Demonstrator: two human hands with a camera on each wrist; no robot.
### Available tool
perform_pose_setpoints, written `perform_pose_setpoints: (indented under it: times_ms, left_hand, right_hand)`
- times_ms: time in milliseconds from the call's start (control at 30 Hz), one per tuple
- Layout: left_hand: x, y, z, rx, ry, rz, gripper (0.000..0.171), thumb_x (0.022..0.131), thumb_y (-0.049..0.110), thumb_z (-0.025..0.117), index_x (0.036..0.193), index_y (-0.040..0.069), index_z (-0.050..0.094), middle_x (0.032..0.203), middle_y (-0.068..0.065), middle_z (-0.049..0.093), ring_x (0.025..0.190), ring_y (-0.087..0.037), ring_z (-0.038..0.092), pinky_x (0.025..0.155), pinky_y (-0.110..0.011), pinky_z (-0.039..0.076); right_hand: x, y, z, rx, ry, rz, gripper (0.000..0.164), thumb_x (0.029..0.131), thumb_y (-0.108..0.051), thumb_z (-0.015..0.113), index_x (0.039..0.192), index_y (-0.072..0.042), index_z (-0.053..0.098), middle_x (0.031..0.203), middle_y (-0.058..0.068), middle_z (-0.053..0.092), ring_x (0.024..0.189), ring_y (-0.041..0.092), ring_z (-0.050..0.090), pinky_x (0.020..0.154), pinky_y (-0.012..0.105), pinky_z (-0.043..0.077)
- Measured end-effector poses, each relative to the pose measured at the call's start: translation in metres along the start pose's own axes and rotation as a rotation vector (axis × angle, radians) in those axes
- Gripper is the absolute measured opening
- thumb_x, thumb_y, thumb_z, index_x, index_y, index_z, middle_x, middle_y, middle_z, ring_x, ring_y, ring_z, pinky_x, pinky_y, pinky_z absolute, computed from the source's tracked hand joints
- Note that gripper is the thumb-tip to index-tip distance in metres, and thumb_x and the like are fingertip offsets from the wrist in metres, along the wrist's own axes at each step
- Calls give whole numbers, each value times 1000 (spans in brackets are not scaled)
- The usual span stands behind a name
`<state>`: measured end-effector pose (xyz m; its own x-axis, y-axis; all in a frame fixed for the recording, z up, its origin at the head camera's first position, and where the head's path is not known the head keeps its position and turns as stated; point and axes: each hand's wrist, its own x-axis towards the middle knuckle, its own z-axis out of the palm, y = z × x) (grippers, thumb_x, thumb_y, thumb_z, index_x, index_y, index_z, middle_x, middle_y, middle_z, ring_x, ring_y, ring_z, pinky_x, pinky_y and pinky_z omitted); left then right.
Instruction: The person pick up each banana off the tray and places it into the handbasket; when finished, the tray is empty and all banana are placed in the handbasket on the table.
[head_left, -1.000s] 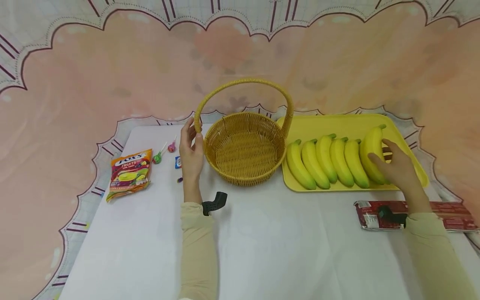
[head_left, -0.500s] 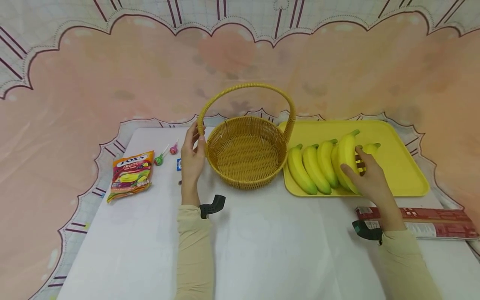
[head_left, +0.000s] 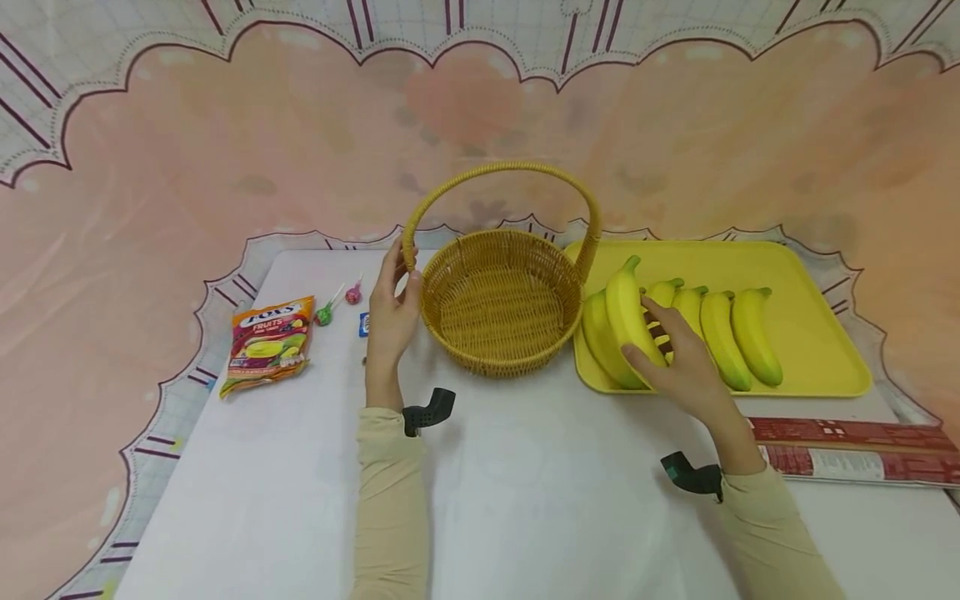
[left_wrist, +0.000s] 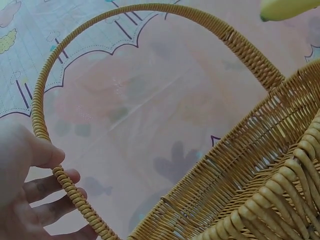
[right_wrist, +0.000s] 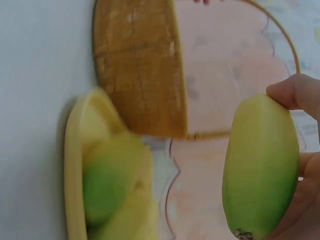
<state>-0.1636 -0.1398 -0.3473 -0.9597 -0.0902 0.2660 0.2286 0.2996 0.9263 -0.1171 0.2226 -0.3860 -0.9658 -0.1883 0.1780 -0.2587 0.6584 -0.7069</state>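
Note:
My left hand (head_left: 392,321) holds the left side of the round wicker basket's handle (head_left: 501,167), thumb on one side and fingers on the other in the left wrist view. The basket (head_left: 502,367) stands upright with nothing inside. My right hand (head_left: 688,362) grips a yellow banana (head_left: 628,304) with a green end, raised over the left part of a yellow tray (head_left: 821,333). Its green tip (right_wrist: 260,215) points toward the camera in the right wrist view. Several more bananas (head_left: 753,333) lie side by side on the tray, partly hidden by the right hand.
Left of the basket lie an orange candy bag (head_left: 268,346), a green lollipop (head_left: 324,316), a pink lollipop (head_left: 353,293) and a small blue wrapper (head_left: 364,324). A long red package (head_left: 855,450) lies in front of the tray. A patterned cloth (head_left: 487,108) hangs behind the table.
My right hand has carried a banana leftward across the tray, from its right side toward the basket. The left hand has stayed at the handle. The head view has shifted slightly.

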Motion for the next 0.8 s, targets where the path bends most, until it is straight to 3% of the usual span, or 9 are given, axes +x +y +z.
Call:
perform_pose_setpoints:
  times_ms: [233,533,800]
  left_hand:
    - [-3,-1,3,-3,-13,-10,54,99,14,45,150,15,26,146,-14,42,137,-26,38,107,-44,37]
    - [-7,1,0,3,11,-5,53,99,12,44,149,15,27,143,-16,43,136,-27,39,107,-44,37]
    - [-6,5,0,24,-5,-35,55,99,12,45,150,15,25,145,-14,42,137,-26,37,107,-44,37]
  right_hand:
    - [14,-25,23,34,-71,-60,68,88,-30,64,146,-12,34,123,9,52,104,21,51,82,35,44]
    - [51,-58,61,58,-142,-93,68,89,-44,60,147,-21,34,124,5,52,95,20,52,81,38,44]
    - [85,-81,94,22,-157,-75,67,89,-42,60,145,-12,37,130,8,53,105,23,55,85,40,48]
